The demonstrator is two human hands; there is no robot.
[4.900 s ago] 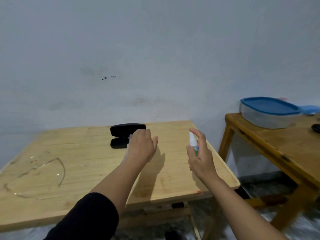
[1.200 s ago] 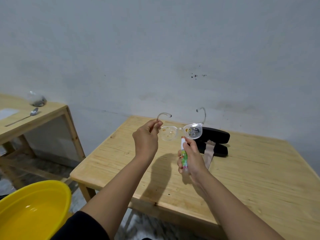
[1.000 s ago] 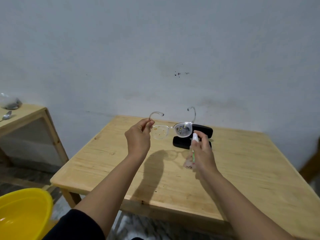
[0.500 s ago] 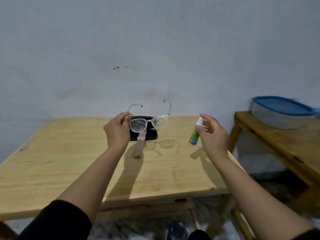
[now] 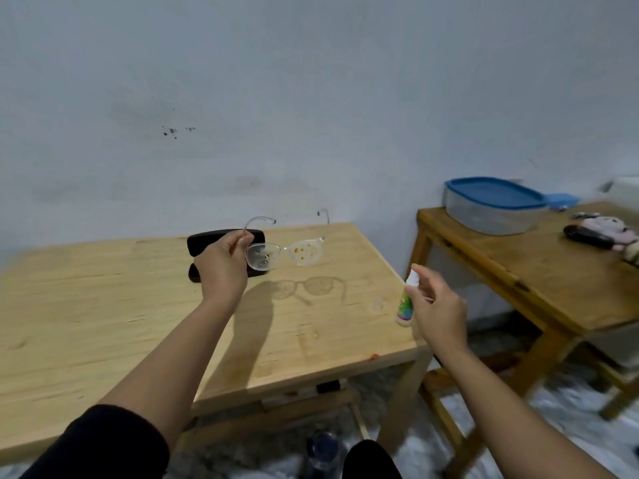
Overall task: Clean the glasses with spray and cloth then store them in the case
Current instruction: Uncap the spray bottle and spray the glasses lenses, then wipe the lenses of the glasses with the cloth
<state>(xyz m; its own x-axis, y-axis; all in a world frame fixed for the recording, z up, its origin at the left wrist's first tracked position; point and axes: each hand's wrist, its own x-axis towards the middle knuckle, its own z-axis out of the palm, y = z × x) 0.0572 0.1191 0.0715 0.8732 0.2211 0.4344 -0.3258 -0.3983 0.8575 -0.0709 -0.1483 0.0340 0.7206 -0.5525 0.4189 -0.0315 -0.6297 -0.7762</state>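
Head view: left hand [image 5: 221,267] pinches glasses [image 5: 285,248]; right hand [image 5: 435,307] grips spray bottle [image 5: 406,302].

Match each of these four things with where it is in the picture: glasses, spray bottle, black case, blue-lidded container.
Things:
1. glasses
2. spray bottle
3. black case
4. blue-lidded container

Places:
A. lying on the near table, behind the left hand
B. on the side table
C. held up by a temple arm in the left hand
D. gripped in the right hand

Pairs: 1-C, 2-D, 3-A, 4-B
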